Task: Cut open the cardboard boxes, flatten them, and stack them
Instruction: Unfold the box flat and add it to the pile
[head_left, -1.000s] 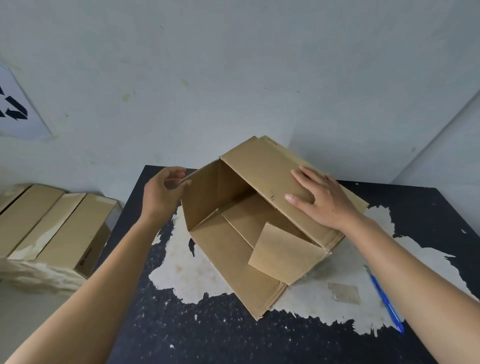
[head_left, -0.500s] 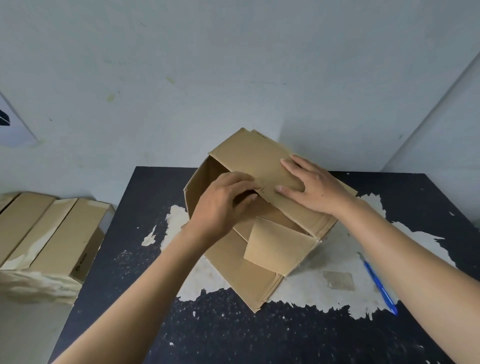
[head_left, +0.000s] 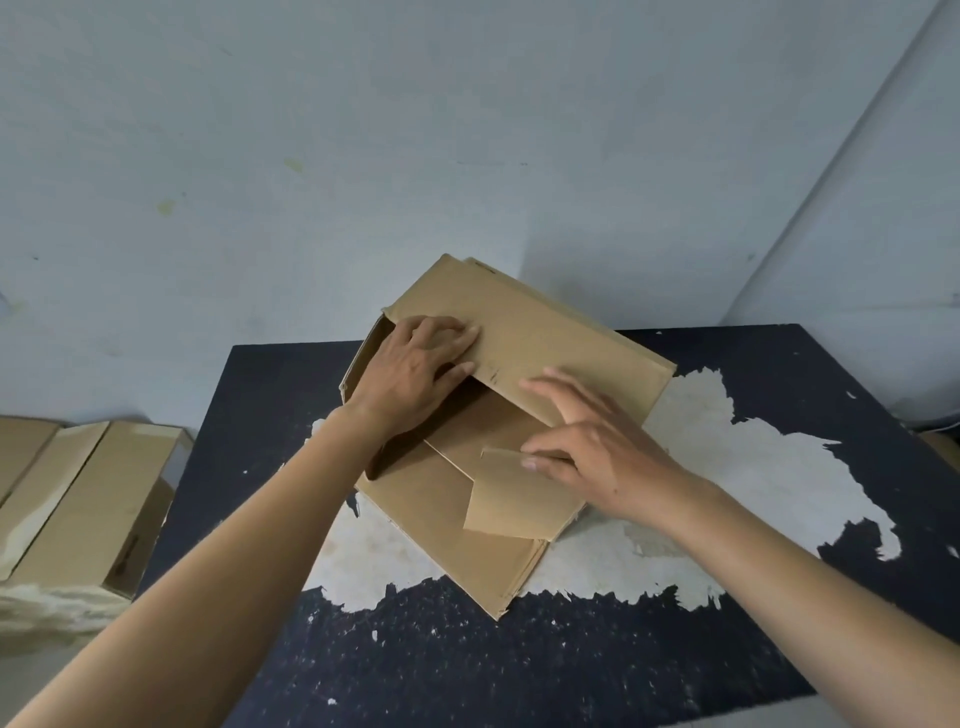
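Mid-frame on the worktop (head_left: 519, 675), the left hand (head_left: 410, 371) grips the box (head_left: 545, 332) by its top panel; the right hand (head_left: 602, 447) presses the flap (head_left: 514, 504) with straight fingers (head_left: 550, 387), likely to flatten it.

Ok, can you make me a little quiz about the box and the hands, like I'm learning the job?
1. True or false: the cardboard box sits on the floor.
2. Short answer: which part of the box does the left hand hold?
3. Pick one: whose thumb touches the small flap? A) the left hand B) the right hand C) neither

Key
1. False: it lies on the table.
2. The edge of the top panel.
3. B
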